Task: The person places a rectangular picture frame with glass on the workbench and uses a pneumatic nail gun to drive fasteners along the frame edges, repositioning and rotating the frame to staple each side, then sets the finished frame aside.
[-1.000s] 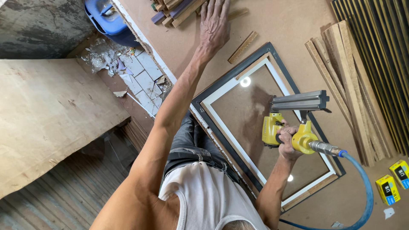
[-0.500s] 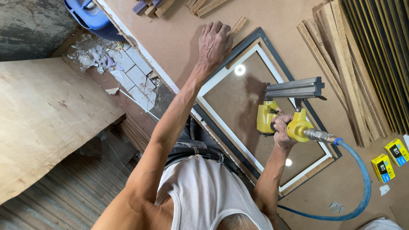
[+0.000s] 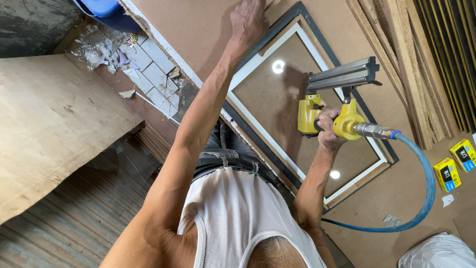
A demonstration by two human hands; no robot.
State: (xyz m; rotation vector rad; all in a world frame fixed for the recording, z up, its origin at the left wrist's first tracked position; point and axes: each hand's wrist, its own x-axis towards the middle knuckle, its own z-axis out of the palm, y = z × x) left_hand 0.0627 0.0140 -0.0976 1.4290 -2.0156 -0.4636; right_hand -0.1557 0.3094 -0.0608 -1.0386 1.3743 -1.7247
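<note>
- Clearly, the right hand (image 3: 328, 130) was wrapped tight around the grip of the yellow nail gun (image 3: 332, 106), which hung over the glass of the picture frame (image 3: 277, 106).
- Its blue air hose (image 3: 421, 198) curved away past the frame's lower corner.
- Flat and spread, the left hand (image 3: 248, 20) pressed on the frame's far corner, holding nothing.
- Beyond the frame lay wooden strips (image 3: 396, 54) on the desk (image 3: 198, 34).

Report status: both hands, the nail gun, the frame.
Right hand gripping yellow nail gun over the frame. Left hand flat on frame's far corner. Blue hose trailing clear.
</note>
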